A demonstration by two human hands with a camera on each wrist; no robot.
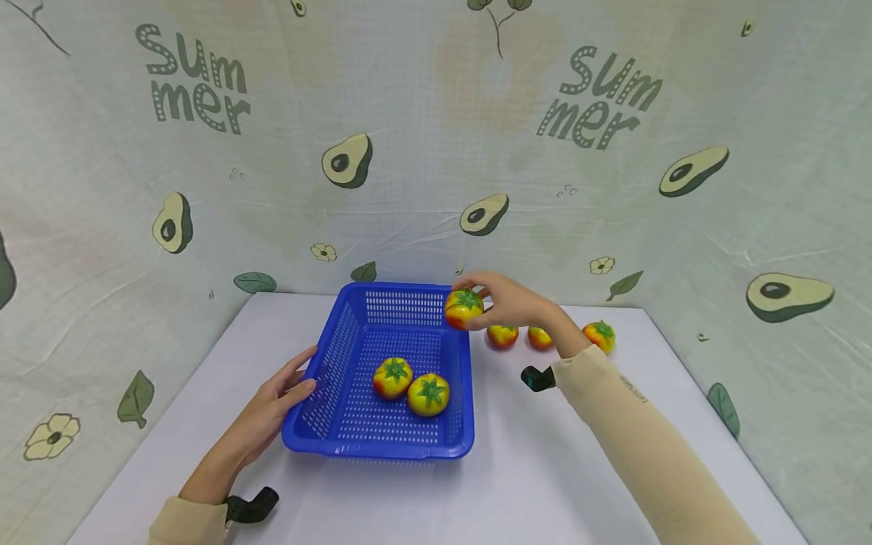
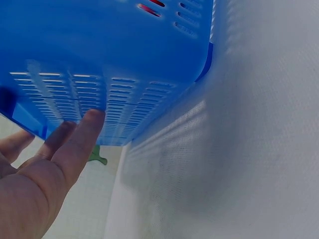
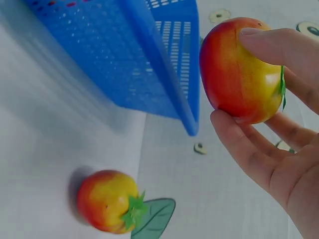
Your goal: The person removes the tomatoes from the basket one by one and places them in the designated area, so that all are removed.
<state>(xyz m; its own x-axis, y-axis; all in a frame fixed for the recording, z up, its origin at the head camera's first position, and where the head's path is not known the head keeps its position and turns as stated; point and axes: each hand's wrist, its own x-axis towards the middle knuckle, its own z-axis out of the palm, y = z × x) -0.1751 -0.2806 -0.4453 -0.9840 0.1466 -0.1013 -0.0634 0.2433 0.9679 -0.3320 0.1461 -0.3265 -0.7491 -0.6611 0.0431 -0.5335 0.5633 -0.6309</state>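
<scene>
The right hand (image 1: pixel 509 300) grips a red-and-yellow fruit (image 1: pixel 464 310) near the far right corner of a blue basket (image 1: pixel 378 452), as seen over my remote feed. Apart from it, the left hand (image 1: pixel 272 405) rests its straightened fingers (image 2: pixel 81 142) against the basket's left side. Two fruits (image 1: pixel 428 394) sit inside; three more fruits (image 1: pixel 502 337) stand on the white counter (image 1: pixel 545 462) (partly hidden from my head view). I judge the work partway along: two in, one in hand, three left out.
</scene>
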